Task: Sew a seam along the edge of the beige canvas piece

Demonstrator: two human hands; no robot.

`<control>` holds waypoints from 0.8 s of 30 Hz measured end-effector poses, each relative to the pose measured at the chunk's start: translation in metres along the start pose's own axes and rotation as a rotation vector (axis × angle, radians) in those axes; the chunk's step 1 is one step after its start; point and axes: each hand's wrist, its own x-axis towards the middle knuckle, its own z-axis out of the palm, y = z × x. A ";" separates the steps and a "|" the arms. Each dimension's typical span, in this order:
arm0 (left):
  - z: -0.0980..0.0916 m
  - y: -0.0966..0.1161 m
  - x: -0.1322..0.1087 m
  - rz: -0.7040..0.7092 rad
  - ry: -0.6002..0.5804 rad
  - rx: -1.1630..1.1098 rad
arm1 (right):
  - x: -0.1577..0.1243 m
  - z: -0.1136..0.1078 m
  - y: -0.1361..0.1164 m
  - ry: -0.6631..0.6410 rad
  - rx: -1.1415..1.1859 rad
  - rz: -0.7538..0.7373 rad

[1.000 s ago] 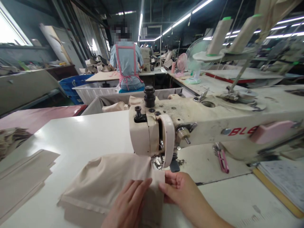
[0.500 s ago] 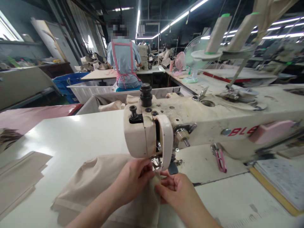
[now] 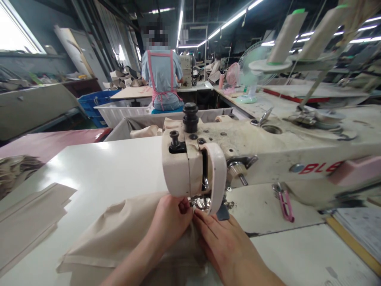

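A folded beige fabric piece (image 3: pixel 119 234) lies on the white table (image 3: pixel 98 174) under the head of a cream sewing machine (image 3: pixel 238 159). My left hand (image 3: pixel 171 220) is curled, its fingertips pinching the fabric right beside the presser foot (image 3: pixel 201 202). My right hand (image 3: pixel 222 242) lies flat on the fabric just right of it, fingers stretched toward the presser foot. The needle area is partly hidden by the machine head.
Pink thread snips (image 3: pixel 285 200) lie on the machine bed to the right. Beige fabric strips (image 3: pixel 29 218) are stacked at the left. Papers (image 3: pixel 360 234) sit at the right edge. A person in a pink apron (image 3: pixel 162 77) works at a far table. Thread cones (image 3: pixel 287 35) stand above.
My left hand moved up from lying flat on the fabric to pinching it at the presser foot. My right hand went from pinching the fabric edge to lying flat.
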 end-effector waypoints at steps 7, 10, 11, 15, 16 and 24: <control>-0.002 0.002 0.003 -0.002 0.002 -0.021 | 0.002 0.001 0.006 -0.044 0.064 -0.014; -0.003 0.001 0.005 0.014 0.003 -0.025 | 0.002 0.000 0.006 -0.005 0.079 -0.038; -0.002 0.000 0.006 0.019 0.007 -0.025 | 0.002 0.000 0.006 0.007 0.082 -0.043; 0.000 -0.004 0.006 0.030 0.042 -0.037 | 0.003 0.000 0.005 0.034 0.083 -0.034; 0.001 -0.005 0.005 0.035 0.050 -0.044 | 0.003 0.001 0.005 0.034 0.085 -0.026; -0.002 -0.004 0.011 0.081 0.144 -0.073 | 0.003 -0.001 0.010 0.046 0.129 -0.046</control>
